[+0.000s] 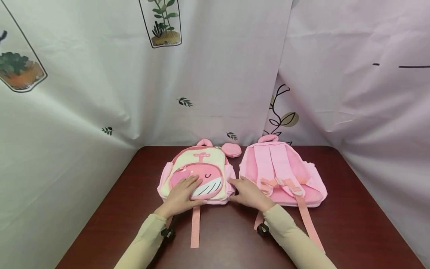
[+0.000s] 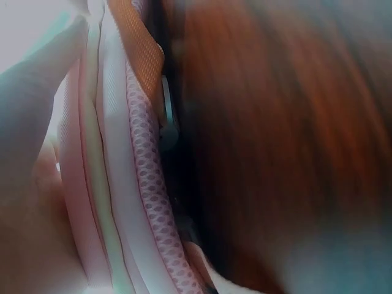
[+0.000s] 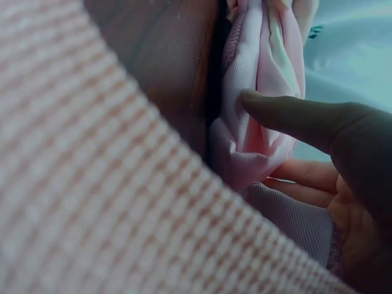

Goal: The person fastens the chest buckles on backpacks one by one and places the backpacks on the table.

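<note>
Two kids' backpacks are sitting side by side on the tabletop [image 1: 352,209], both up near the far edge by the curtains [image 1: 100,93]. The whale backpack [image 1: 198,173] is lying front-up on the left, with a little round pouch [image 1: 231,150] resting at its top right corner. The other backpack [image 1: 282,173] is lying straps-up just right of it. The left hand [image 1: 181,196] is resting flat on the whale one, while the right hand [image 1: 250,194] is sitting between the two, touching the whale bag's side.

Even soft light — wrist views blurred.
</note>
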Demonstrator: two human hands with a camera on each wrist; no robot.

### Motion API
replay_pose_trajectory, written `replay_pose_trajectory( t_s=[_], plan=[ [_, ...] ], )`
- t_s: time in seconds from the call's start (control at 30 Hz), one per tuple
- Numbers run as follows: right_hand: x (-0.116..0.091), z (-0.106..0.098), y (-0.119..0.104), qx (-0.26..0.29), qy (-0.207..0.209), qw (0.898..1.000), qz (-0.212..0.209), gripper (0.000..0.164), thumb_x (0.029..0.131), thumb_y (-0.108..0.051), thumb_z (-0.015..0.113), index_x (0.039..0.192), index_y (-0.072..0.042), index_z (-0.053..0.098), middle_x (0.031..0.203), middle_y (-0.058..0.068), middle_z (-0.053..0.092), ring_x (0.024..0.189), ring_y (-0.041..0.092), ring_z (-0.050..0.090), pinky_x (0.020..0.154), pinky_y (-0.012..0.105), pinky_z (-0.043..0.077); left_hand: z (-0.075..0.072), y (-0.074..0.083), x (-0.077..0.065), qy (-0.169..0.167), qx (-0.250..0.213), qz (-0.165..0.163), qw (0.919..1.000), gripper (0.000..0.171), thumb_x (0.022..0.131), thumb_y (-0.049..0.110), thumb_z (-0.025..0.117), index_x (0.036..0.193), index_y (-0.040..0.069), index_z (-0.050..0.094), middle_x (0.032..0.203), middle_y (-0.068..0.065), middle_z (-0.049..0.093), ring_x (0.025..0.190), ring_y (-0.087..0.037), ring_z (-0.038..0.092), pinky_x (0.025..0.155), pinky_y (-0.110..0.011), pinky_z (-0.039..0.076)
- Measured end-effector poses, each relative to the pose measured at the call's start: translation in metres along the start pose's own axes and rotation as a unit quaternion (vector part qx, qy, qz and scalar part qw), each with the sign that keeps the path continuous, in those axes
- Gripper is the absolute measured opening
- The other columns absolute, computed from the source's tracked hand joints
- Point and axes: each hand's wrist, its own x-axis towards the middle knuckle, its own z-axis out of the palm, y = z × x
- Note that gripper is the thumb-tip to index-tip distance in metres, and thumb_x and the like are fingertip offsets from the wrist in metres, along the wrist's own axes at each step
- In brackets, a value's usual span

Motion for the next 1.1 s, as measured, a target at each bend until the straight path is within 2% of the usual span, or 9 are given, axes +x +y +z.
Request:
replay_pose_trajectory(
  t_s=[0.07, 0.17, 0.3, 0.47, 0.57, 0.7, 0.8, 0.93, 1.1],
  plan=[
    [0.0, 0.0, 0.0, -0.001, 0.003, 1.0, -0.002, 0.064, 0.083, -0.036, 0.084, 0.134, -0.004, 0.063, 0.117, 0.012, 0.071, 0.102, 0.028, 0.065, 0.093, 0.044, 0.052, 0.0, 0.0, 0.0, 0.001, -0.001, 0.002, 1.0, 0.09, 0.085, 0.06, 0.072, 0.153, 0.009, 0.044, 0.16, -0.012, 0.035, 0.149, -0.032, 0.028, 0.121, -0.049, 0.019],
    [0.001, 0.0, 0.001, -0.003, 0.013, 1.0, -0.014, 0.054, 0.081, -0.034, 0.086, 0.124, -0.007, 0.068, 0.092, 0.003, 0.071, 0.083, 0.019, 0.062, 0.079, 0.037, 0.052, 0.003, 0.0, 0.001, 0.004, 0.003, 0.006, 1.0, 0.089, 0.085, 0.059, 0.073, 0.153, 0.009, 0.044, 0.16, -0.012, 0.036, 0.149, -0.031, 0.029, 0.121, -0.049, 0.019],
    [0.001, 0.001, 0.001, -0.009, 0.031, 0.999, -0.034, 0.034, 0.081, -0.033, 0.086, 0.105, -0.012, 0.072, 0.064, -0.009, 0.051, 0.065, 0.012, 0.047, 0.064, 0.029, 0.042, 0.006, -0.001, 0.001, 0.007, 0.01, 0.009, 0.9999, 0.089, 0.085, 0.058, 0.073, 0.152, 0.008, 0.044, 0.16, -0.012, 0.036, 0.148, -0.031, 0.029, 0.121, -0.05, 0.019],
    [0.001, 0.004, 0.002, -0.013, 0.047, 0.998, -0.046, 0.028, 0.083, -0.029, 0.084, 0.104, -0.012, 0.076, 0.062, -0.01, 0.048, 0.064, 0.012, 0.043, 0.063, 0.027, 0.038, 0.005, 0.0, 0.0, 0.0, 0.017, 0.015, 0.9997, 0.095, 0.08, 0.056, 0.079, 0.152, 0.007, 0.044, 0.16, -0.014, 0.036, 0.148, -0.033, 0.029, 0.12, -0.052, 0.019],
    [0.001, 0.003, 0.001, -0.013, 0.047, 0.998, -0.044, 0.028, 0.084, -0.027, 0.084, 0.106, -0.012, 0.078, 0.062, -0.011, 0.049, 0.064, 0.012, 0.044, 0.062, 0.028, 0.04, 0.004, 0.0, 0.001, -0.003, 0.025, 0.023, 0.9994, 0.098, 0.077, 0.053, 0.083, 0.152, 0.006, 0.043, 0.158, -0.016, 0.037, 0.148, -0.035, 0.029, 0.12, -0.053, 0.019],
    [0.0, 0.001, -0.002, -0.011, 0.036, 0.999, -0.037, 0.026, 0.087, -0.026, 0.081, 0.108, -0.012, 0.079, 0.067, -0.009, 0.059, 0.066, 0.013, 0.047, 0.073, 0.034, 0.048, 0.001, 0.002, 0.001, -0.003, 0.031, 0.021, 0.9993, 0.097, 0.075, 0.049, 0.086, 0.151, 0.006, 0.045, 0.156, -0.017, 0.04, 0.147, -0.035, 0.03, 0.12, -0.055, 0.019],
    [-0.001, -0.001, -0.003, -0.007, 0.032, 0.999, -0.038, 0.023, 0.089, -0.025, 0.079, 0.107, -0.012, 0.079, 0.078, -0.004, 0.07, 0.071, 0.014, 0.056, 0.08, 0.038, 0.051, 0.001, 0.004, 0.001, -0.002, 0.031, 0.017, 0.9994, 0.096, 0.075, 0.047, 0.087, 0.151, 0.006, 0.046, 0.156, -0.017, 0.041, 0.147, -0.036, 0.031, 0.119, -0.055, 0.019],
    [-0.001, -0.002, -0.003, -0.002, 0.034, 0.998, -0.044, 0.018, 0.091, -0.022, 0.077, 0.105, -0.012, 0.079, 0.09, -0.001, 0.075, 0.077, 0.015, 0.065, 0.074, 0.036, 0.054, 0.002, 0.008, 0.001, -0.008, 0.039, 0.017, 0.9991, 0.097, 0.076, 0.047, 0.086, 0.151, 0.003, 0.044, 0.156, -0.019, 0.039, 0.146, -0.038, 0.031, 0.12, -0.054, 0.018],
    [-0.001, -0.005, -0.002, -0.002, 0.046, 0.997, -0.057, 0.016, 0.093, -0.022, 0.075, 0.104, -0.012, 0.079, 0.089, -0.002, 0.075, 0.075, 0.012, 0.066, 0.072, 0.035, 0.056, 0.003, 0.017, 0.004, -0.007, 0.048, 0.015, 0.9987, 0.096, 0.076, 0.044, 0.088, 0.148, -0.003, 0.044, 0.154, -0.025, 0.041, 0.144, -0.04, 0.034, 0.12, -0.05, 0.022]
  ],
)
